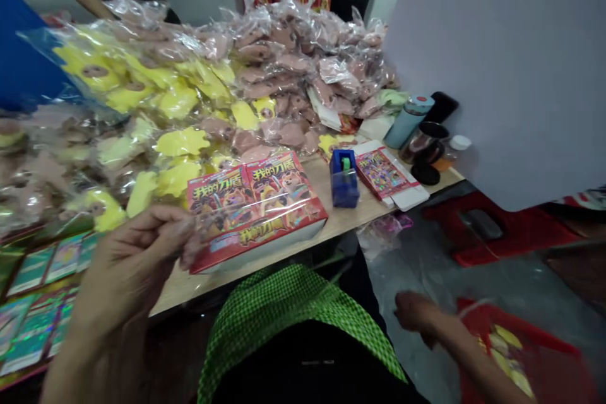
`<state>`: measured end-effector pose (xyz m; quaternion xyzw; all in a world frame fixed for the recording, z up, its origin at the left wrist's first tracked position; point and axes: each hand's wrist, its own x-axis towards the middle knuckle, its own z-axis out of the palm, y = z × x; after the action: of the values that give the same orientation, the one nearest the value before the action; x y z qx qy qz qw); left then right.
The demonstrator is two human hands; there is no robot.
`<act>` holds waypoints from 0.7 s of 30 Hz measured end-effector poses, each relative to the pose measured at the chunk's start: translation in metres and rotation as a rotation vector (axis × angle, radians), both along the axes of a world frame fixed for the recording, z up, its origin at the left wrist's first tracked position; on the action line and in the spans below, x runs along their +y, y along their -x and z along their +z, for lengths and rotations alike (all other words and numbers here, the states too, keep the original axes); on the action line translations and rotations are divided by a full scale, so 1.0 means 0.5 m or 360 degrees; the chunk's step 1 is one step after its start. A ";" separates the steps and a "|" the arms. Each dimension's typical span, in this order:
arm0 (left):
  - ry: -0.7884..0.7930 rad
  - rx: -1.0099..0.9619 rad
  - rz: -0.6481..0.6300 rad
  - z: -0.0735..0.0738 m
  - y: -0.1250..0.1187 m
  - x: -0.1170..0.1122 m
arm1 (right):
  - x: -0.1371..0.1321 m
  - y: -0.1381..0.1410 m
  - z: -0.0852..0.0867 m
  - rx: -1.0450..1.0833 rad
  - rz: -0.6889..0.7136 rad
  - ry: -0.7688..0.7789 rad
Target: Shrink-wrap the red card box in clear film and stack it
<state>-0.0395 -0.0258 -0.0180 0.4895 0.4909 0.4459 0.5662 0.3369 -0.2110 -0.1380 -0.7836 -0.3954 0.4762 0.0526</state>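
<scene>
My left hand (137,259) is raised at the left of the table's front edge, thumb and fingers pinched. From its fingertips a clear plastic film (222,218) seems to stretch across the front of a red display box; its exact shape is hard to make out. That red display box (284,227) sits at the table edge, with two colourful printed packs (277,180) showing on top. At the lower right, my right hand (416,312) is away from the table, over the floor area, smeared by motion. Its fingers are not clear.
Bagged yellow (175,101) and brown-pink (284,69) figures heap across the table. A blue tape dispenser (344,180), opened card box (386,170), blue bottle (409,121) and dark mug (426,139) stand right. Shiny cards (38,322) lie left; a red bin (525,341) sits below.
</scene>
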 end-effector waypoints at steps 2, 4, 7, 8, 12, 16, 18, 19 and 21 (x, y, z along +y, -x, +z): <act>0.0019 -0.0068 -0.0048 -0.005 -0.008 0.004 | 0.059 -0.005 0.042 0.0040 0.0127 -0.0107; 0.0012 -0.0105 -0.0106 -0.009 -0.010 0.006 | 0.124 -0.004 0.106 0.0158 0.0186 -0.0558; -0.0021 -0.0121 -0.0115 -0.007 -0.004 0.002 | 0.203 0.015 0.210 0.0466 0.0161 -0.1321; -0.0035 -0.0119 -0.0110 -0.005 -0.001 -0.001 | 0.222 0.025 0.237 0.0572 0.0196 -0.1413; -0.0070 -0.0050 -0.0075 0.003 0.019 -0.015 | 0.267 0.070 0.278 0.0968 0.0302 -0.1397; -0.0040 -0.0019 -0.0067 0.000 0.033 -0.023 | 0.289 0.097 0.275 0.1307 0.0294 -0.1240; -0.0045 -0.0014 -0.0049 -0.003 0.034 -0.025 | 0.293 0.104 0.276 0.1441 0.0286 -0.1151; -0.0057 -0.0007 -0.0026 -0.005 0.034 -0.025 | 0.294 0.106 0.277 0.1484 0.0283 -0.1106; -0.0070 0.0013 0.0032 -0.008 0.034 -0.026 | 0.293 0.110 0.281 0.1500 0.0269 -0.1023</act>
<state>-0.0564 -0.0390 -0.0219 0.4987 0.4882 0.4603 0.5487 0.2819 -0.0644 0.0023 -0.3973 -0.5154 0.6323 0.4204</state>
